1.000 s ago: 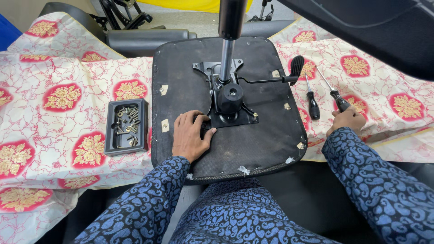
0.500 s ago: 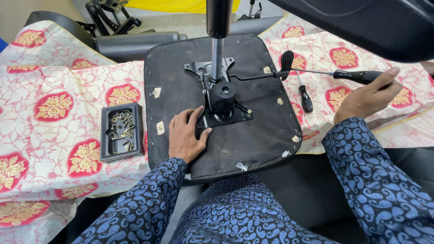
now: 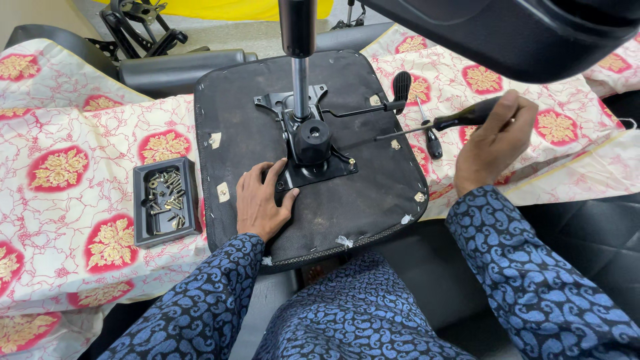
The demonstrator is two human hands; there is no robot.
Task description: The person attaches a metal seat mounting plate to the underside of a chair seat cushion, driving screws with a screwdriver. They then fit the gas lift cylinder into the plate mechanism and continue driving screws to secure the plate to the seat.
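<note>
An upturned black chair seat (image 3: 373, 193) lies on a patterned cloth, its metal tilt mechanism (image 3: 308, 143) and gas-lift post (image 3: 298, 40) pointing up. My left hand (image 3: 261, 200) rests flat on the seat, fingers touching the near corner of the mechanism plate. My right hand (image 3: 492, 143) is raised over the seat's right edge, gripping a black-handled screwdriver (image 3: 437, 125) whose shaft points left toward the mechanism. A lever with a black paddle (image 3: 401, 87) sticks out to the right.
A black tray of screws (image 3: 165, 203) sits left of the seat on the red-and-cream cloth (image 3: 73, 173). A second screwdriver (image 3: 432, 140) lies right of the seat. A black chair part (image 3: 527, 33) looms at top right; armrests and a chair base (image 3: 143, 20) lie behind.
My right hand picked the screwdriver up off the cloth and swung it leftward toward the mechanism. My left hand stayed on the seat by the plate.
</note>
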